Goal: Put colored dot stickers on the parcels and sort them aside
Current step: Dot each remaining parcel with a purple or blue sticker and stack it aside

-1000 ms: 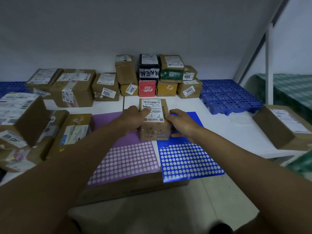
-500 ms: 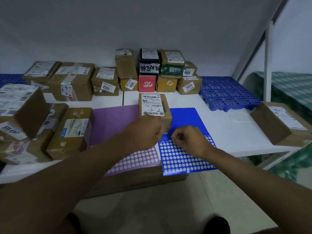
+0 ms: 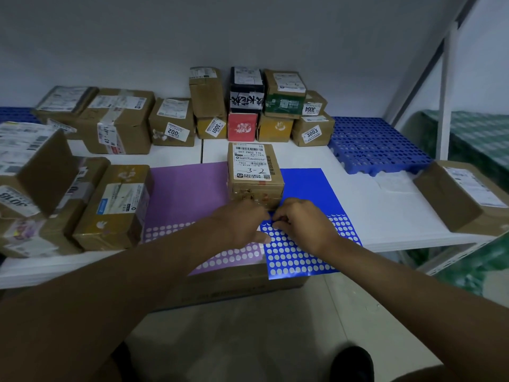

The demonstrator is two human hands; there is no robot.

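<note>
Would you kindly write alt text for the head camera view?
Both hands, left hand and right hand, pinch at the blue sticker sheet just before a labelled parcel. A purple sticker sheet lies alongside; more parcels line the white table.

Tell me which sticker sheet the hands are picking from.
The blue sheet, right of the purple one; both hands meet over its dots.

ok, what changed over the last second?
Both hands let go of the brown cardboard parcel marked 3-2 and drew back toward the person. The left hand now presses the blue dot sticker sheet; the right hand pinches at its top row of dots. The parcel stayed straddling the blue and purple sticker sheets; the stacked parcels did not move.
</note>
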